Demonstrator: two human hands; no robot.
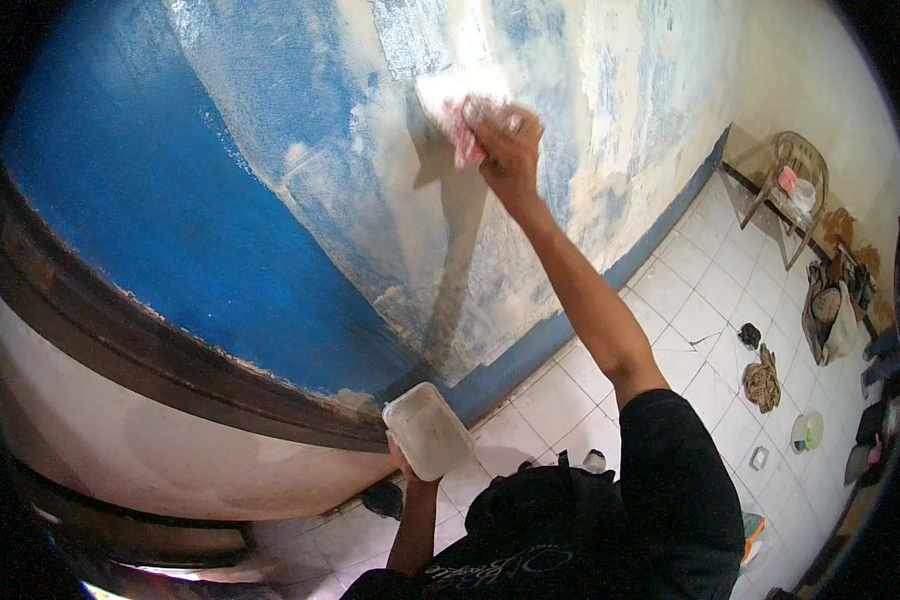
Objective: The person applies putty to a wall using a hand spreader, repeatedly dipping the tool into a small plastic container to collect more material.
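Note:
My right hand (510,150) reaches up to the wall (370,170). Its fingers are closed on a flat putty spreader (462,128), pink and white and smeared by motion, pressed to a bright part of the wall. The spreader casts an angular shadow below it. Whitish filler lies in patches over the blue paint there. Lower down, my left hand (401,458) grips a shallow white rectangular tub (428,432) by its side, tilted with its inside showing. Pale residue coats the tub's inside; most of the left fingers are hidden behind it.
A dark door frame (170,340) curves along the left. On the tiled floor (690,260) at the right lie a crumpled brown cloth (761,380), a black lump (749,335) and a pale green bowl (808,431). A chair (798,180) holding containers stands at the far right.

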